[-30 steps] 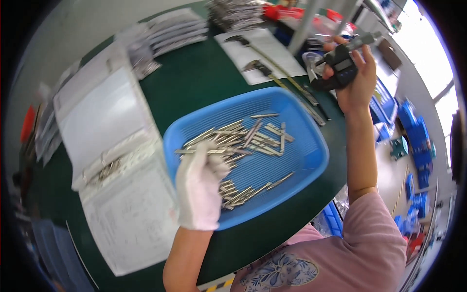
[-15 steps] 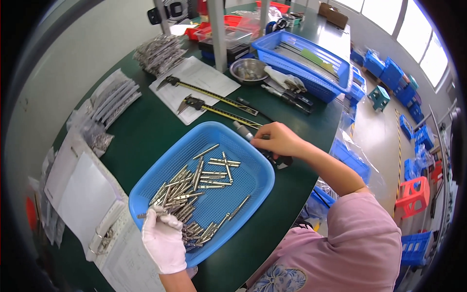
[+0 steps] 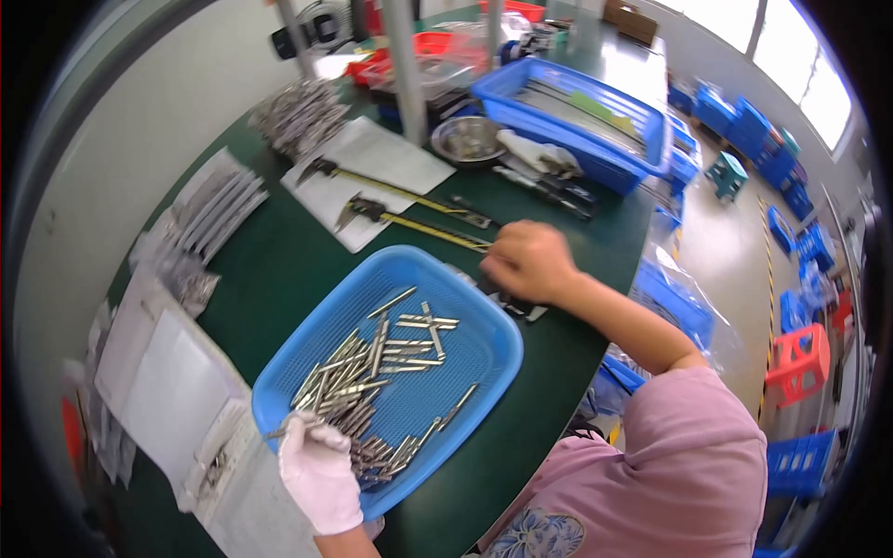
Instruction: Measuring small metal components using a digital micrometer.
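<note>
A blue mesh tray (image 3: 510,346) on the green table holds a pile of several thin metal rods (image 3: 372,372). My left hand (image 3: 319,476), in a white glove, is at the tray's near left corner, with its fingertips pinched on one metal rod (image 3: 279,432) over the rim. My right hand (image 3: 526,261) is bare and curled. It rests on the table just past the tray's far right rim, closed over a dark caliper (image 3: 516,305) that lies partly hidden under it.
Two long calipers (image 3: 409,200) lie on white paper behind the tray. Further back are a steel bowl (image 3: 465,139), a white glove (image 3: 539,153) and a big blue bin (image 3: 614,163). Bagged parts (image 3: 298,112) and white boxes (image 3: 167,391) line the left. Blue crates and a red stool (image 3: 798,363) stand on the floor at right.
My right hand has come down from holding the caliper up high to the table beside the tray. My left hand has slid to the tray's near left corner. The view has swung.
</note>
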